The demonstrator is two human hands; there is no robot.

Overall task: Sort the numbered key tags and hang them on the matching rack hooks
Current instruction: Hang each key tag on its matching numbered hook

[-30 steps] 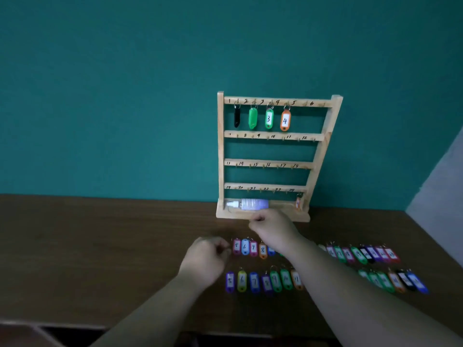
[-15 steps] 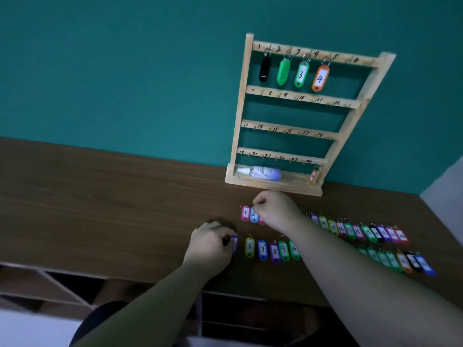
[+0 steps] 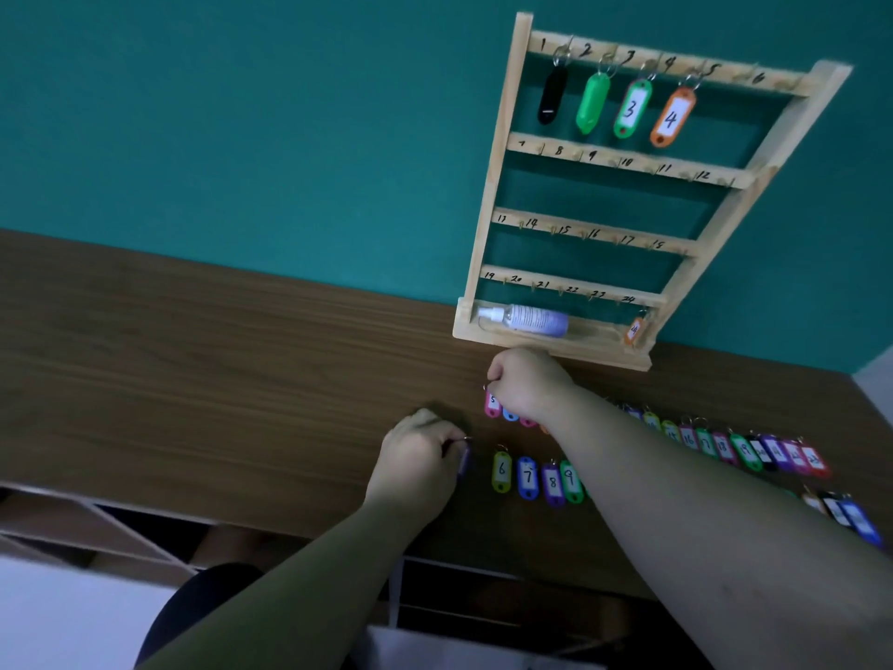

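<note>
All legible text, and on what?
"1" to "6": top rail
"7" to "12": second rail
"13" to "18": third rail
"19" to "24": bottom rail
"3": green hanging tag
"4": orange hanging tag
"5": pink tag
"6": yellow tag
"7": blue tag
"8": purple tag
"9": green table tag
Unreadable: bottle label, remaining tags.

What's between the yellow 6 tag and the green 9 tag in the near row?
In the head view, two tags lie there: the blue 7 tag and the purple 8 tag, side by side.
</note>
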